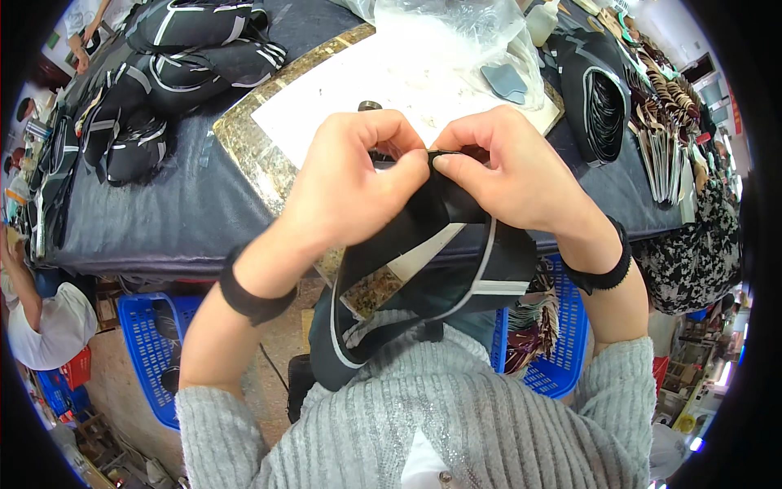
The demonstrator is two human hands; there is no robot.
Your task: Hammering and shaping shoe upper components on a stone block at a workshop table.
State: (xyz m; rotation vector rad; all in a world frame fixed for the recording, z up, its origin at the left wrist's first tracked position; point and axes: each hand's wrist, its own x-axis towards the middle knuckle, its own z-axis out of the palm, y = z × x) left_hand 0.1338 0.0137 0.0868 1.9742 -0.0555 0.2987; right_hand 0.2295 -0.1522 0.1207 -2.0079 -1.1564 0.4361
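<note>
A black, leather-like piece with pale edging (444, 200) hangs in a loop in front of my chest. My left hand (354, 179) pinches its upper edge between thumb and forefinger. From the other side, my right hand (513, 167) pinches the same edge, the two thumb tips almost touching. Both hands are above the near edge of a stone slab (244, 143) topped with a white sheet (318, 106). Behind my right hand lies a grey-blue, flat scraper-like piece (505, 83). My fingertips hide the exact spot they press.
Clear plastic bags (456, 28) and a white bottle (542, 23) stand at the back. Black edged pieces lie in a heap (195, 61) at left and a folded stack (599, 106) at right. Blue baskets (147, 350) flank my legs. Another person (53, 326) is at far left.
</note>
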